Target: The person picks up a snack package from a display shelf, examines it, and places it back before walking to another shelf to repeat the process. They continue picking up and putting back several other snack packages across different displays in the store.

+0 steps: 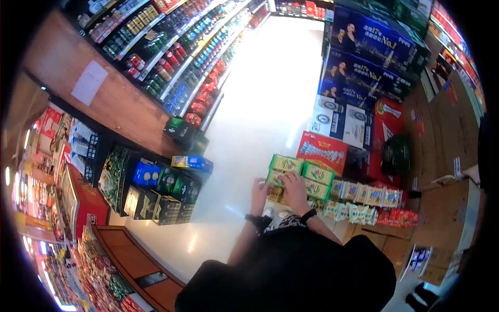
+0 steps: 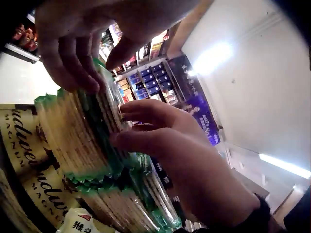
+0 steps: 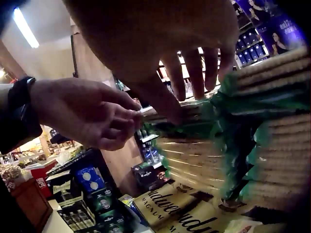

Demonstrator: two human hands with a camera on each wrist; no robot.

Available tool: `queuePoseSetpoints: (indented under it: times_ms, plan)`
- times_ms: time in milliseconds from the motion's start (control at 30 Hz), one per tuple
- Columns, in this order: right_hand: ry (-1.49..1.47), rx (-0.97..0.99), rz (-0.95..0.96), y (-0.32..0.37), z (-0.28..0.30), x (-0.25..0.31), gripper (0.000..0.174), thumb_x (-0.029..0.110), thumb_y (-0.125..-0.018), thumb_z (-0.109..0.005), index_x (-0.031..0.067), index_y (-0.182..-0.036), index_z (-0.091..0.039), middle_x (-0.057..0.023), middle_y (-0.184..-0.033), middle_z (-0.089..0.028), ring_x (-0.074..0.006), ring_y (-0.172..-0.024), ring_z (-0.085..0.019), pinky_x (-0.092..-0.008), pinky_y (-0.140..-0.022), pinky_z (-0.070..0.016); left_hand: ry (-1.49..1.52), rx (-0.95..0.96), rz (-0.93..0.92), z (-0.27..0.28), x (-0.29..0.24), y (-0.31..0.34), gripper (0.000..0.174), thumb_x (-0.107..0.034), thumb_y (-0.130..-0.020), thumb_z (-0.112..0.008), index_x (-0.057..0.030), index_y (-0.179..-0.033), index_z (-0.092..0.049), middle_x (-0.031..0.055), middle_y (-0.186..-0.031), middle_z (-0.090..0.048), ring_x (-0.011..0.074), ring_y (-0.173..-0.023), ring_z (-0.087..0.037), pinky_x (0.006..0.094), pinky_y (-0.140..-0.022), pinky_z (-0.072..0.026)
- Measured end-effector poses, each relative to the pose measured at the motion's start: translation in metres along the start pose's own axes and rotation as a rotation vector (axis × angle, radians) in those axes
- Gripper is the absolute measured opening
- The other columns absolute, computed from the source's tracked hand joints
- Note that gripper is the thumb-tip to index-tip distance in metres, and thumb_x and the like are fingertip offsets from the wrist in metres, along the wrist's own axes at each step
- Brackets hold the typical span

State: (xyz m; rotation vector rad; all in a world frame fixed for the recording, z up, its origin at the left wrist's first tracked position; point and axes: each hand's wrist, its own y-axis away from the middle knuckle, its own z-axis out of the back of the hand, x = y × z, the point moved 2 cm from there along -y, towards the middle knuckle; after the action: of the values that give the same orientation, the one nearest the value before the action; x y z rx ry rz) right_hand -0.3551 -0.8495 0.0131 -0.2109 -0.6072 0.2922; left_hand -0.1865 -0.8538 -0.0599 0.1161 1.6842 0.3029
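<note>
Stacked cracker packs (image 1: 318,179) in clear and green wrapping stand in front of me, with the pale crackers showing along their sides (image 2: 73,136). My left hand (image 1: 259,196) is at the left end of the near upper pack, its fingers loosely bent with the tips beside the wrapper. Over the top of that same pack lies my right hand (image 1: 295,192), fingers spread and fairly straight, touching the wrapping. In the right wrist view, the right thumb comes down at the pack's near edge, and my left hand (image 3: 90,114) hovers by its end. Both wrists wear black bands.
Gold beer cartons (image 3: 160,206) lie beneath the crackers. Hanging snack packets (image 1: 366,195) and a red carton (image 1: 322,151) are close on the right, with tall blue cartons (image 1: 364,67) behind. Across the pale aisle floor (image 1: 249,114) stand dark drink cartons (image 1: 174,184) and bottle shelves.
</note>
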Motion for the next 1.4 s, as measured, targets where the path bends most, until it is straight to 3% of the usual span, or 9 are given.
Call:
queuePoseSetpoints:
  times_ms: [167,433,600,800,1000,1167,1400]
  plan:
    - [-0.122,-0.031,0.075,0.001,0.008,-0.001,0.040,-0.006,-0.067,-0.062,0.0040,-0.106,-0.063,-0.0119,-0.112,-0.057,-0.0351,-0.114,-0.052,-0.0472,-0.097,-0.0414,0.033,-0.061,0.037,0.005,-0.002,0.021,0.021,-0.010,-0.097,-0.061,-0.0038,-0.115,-0.052,0.0102,-0.089,-0.067,0.0158,-0.078,-0.066,0.0292,-0.069,-0.0547]
    - [-0.216,0.099,0.296,0.004,0.004,0.016,0.040,-0.004,-0.068,-0.063,0.0053,-0.106,-0.065,-0.0125,-0.118,-0.059,-0.0345,-0.115,-0.053,-0.0472,-0.099,-0.0405,0.072,-0.203,0.030,0.030,0.003,0.071,0.020,-0.012,-0.097,-0.062,-0.0037,-0.113,-0.054,0.0103,-0.087,-0.069,0.0171,-0.076,-0.067,0.0286,-0.070,-0.0551]
    - [-0.264,0.240,0.494,0.005,-0.012,0.063,0.039,-0.003,-0.068,-0.064,0.0052,-0.105,-0.065,-0.0117,-0.118,-0.059,-0.0339,-0.117,-0.052,-0.0472,-0.100,-0.0411,0.068,-0.359,-0.048,0.067,0.001,0.121,0.019,-0.013,-0.097,-0.062,-0.0026,-0.111,-0.054,0.0094,-0.082,-0.068,0.0161,-0.075,-0.066,0.0273,-0.068,-0.0531]
    - [-0.339,0.426,0.826,0.051,-0.044,0.160,0.039,-0.002,-0.067,-0.063,0.0049,-0.105,-0.066,-0.0111,-0.118,-0.060,-0.0333,-0.118,-0.052,-0.0461,-0.101,-0.0420,0.239,-0.641,-0.119,0.125,0.026,0.236,0.019,-0.015,-0.098,-0.062,-0.0022,-0.109,-0.053,0.0076,-0.078,-0.064,0.0144,-0.075,-0.064,0.0280,-0.068,-0.0528]
    - [-0.450,0.636,1.125,0.160,-0.083,0.269,0.039,-0.002,-0.067,-0.064,0.0069,-0.104,-0.066,-0.0108,-0.118,-0.061,-0.0341,-0.118,-0.052,-0.0452,-0.101,-0.0435,0.180,-0.905,-0.119,0.179,0.065,0.404,0.018,-0.017,-0.097,-0.063,-0.0016,-0.103,-0.056,0.0063,-0.082,-0.063,0.0148,-0.076,-0.064,0.0285,-0.068,-0.0523]
    - [-0.564,0.779,1.295,0.290,-0.093,0.362,0.036,-0.002,-0.067,-0.066,0.0082,-0.102,-0.066,-0.0088,-0.118,-0.062,-0.0329,-0.117,-0.054,-0.0436,-0.099,-0.0451,0.232,-1.153,-0.131,0.206,0.098,0.561,0.019,-0.020,-0.098,-0.063,-0.0019,-0.102,-0.057,0.0072,-0.089,-0.065,0.0155,-0.079,-0.065,0.0299,-0.071,-0.0525]
    - [-0.688,1.021,1.669,0.465,-0.114,0.444,0.034,-0.005,-0.068,-0.064,0.0080,-0.100,-0.067,-0.0074,-0.114,-0.064,-0.0309,-0.112,-0.057,-0.0423,-0.098,-0.0457,0.446,-1.554,-0.068,0.179,0.154,0.743,0.017,-0.017,-0.098,-0.060,-0.0038,-0.109,-0.058,0.0079,-0.099,-0.068,0.0168,-0.092,-0.065,0.0303,-0.080,-0.0511]
